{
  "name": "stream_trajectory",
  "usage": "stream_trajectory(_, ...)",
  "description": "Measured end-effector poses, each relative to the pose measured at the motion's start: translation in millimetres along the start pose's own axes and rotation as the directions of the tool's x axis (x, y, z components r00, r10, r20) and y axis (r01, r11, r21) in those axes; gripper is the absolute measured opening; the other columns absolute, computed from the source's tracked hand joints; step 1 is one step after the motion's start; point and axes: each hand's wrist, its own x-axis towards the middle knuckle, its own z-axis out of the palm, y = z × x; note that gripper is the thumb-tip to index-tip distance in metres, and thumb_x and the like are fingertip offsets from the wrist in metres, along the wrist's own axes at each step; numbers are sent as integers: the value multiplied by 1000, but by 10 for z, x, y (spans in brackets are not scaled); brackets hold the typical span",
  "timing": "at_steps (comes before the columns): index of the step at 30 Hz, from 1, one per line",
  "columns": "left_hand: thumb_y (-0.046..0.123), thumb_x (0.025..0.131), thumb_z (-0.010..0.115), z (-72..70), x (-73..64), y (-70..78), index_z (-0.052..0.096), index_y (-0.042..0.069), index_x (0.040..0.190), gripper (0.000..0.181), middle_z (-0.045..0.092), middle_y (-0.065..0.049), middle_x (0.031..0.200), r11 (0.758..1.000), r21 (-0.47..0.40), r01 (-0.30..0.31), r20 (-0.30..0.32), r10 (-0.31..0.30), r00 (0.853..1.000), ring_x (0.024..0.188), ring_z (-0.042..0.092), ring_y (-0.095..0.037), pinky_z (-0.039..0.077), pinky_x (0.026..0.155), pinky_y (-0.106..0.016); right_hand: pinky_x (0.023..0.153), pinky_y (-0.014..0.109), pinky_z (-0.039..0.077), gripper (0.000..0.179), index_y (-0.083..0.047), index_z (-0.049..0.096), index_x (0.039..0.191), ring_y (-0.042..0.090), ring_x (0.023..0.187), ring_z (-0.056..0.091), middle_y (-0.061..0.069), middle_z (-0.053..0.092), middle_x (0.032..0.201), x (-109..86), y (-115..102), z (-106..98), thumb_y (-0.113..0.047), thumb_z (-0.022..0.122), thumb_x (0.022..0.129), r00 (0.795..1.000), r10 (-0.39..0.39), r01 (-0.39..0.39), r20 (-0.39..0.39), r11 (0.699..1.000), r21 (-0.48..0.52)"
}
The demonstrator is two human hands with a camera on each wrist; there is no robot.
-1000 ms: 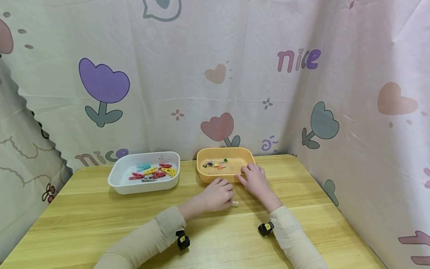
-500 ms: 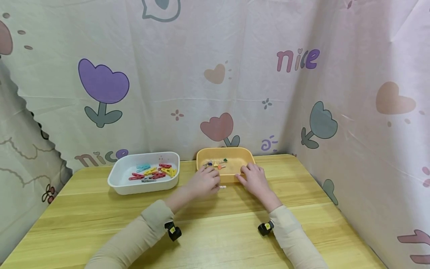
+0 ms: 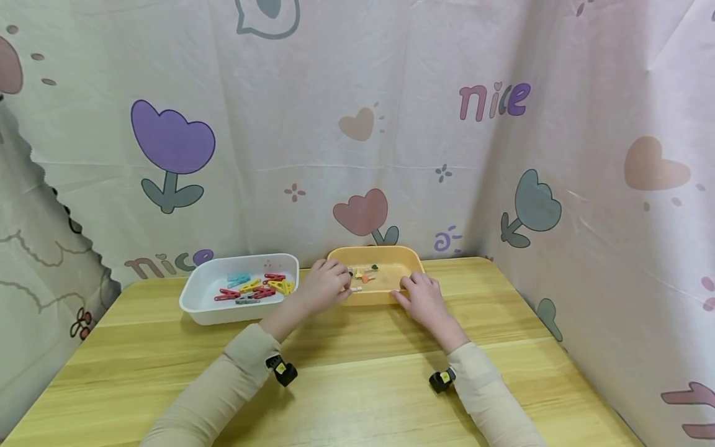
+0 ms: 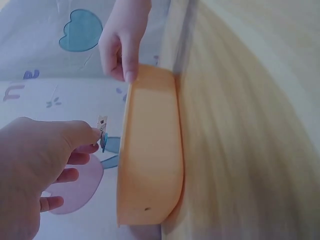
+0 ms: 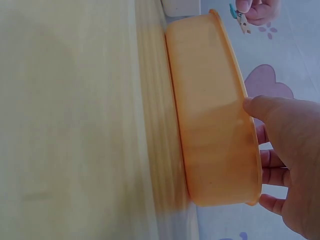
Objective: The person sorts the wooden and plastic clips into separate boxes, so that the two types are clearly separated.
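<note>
My left hand (image 3: 321,287) is raised over the left end of the yellow plastic tub (image 3: 380,298). Thumb and forefinger pinch a small wooden clothespin (image 4: 102,125) with a teal decoration; it also shows in the right wrist view at the tub's far end. The other fingers are loosely bent. My right hand (image 3: 429,303) grips the tub's front right rim, thumb at the near edge and fingers reaching over the inside. On the tub floor lie several small decorated clothespins (image 3: 366,278), one with an orange top; some are hidden behind my left hand.
A white tub (image 3: 240,315) stands to the left on the wooden table (image 3: 357,397), holding several plastic clothespins (image 3: 262,291) in red, yellow, blue and grey. A printed curtain (image 3: 279,217) hangs behind both tubs.
My left hand has moved up and left from the table in front of the yellow tub to over its left end, carrying the clothespin. My right hand has stayed on the rim.
</note>
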Motion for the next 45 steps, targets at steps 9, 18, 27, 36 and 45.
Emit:
stream_trajectory(9,25,83,75,15,64,-162,69,18,78,11,66,1,91,997,33,71,-21,-71,997,93,58,-22,48,90,-45,91,50,41,29,-14,62,94,22,87,51,2,52,89,-2,17,18,-43,63,93,1000,2,-2,-8,1000,0)
stream_trajectory(18,29,87,71,69,155,-263,68,17,81,13,65,0,95,985,32,167,61,-169,984,98,57,-23,45,95,-49,91,50,40,29,-14,62,94,22,87,51,2,51,89,4,33,40,-43,62,93,1000,-2,2,-11,1000,-6)
stream_trajectory(27,29,87,71,187,225,-317,68,17,82,13,64,-1,95,968,3,250,101,-249,963,101,56,-24,44,96,-49,90,50,42,28,-14,62,94,21,86,51,2,51,89,7,22,36,-43,62,93,1000,-5,4,-16,1000,-11)
stream_trajectory(36,30,88,71,282,286,-332,69,17,85,14,65,-2,101,943,-13,333,146,-328,933,108,56,-26,43,98,-50,89,50,42,29,-14,62,94,21,85,50,2,51,89,8,15,24,-43,62,93,1000,-4,4,-13,1000,-8)
stream_trajectory(45,29,89,68,372,307,-363,68,17,86,13,64,-1,99,924,-4,383,156,-377,913,104,56,-25,43,96,-48,89,49,42,29,-14,62,94,20,85,50,2,51,89,6,28,49,-43,62,93,1000,-9,9,-30,1000,-11)
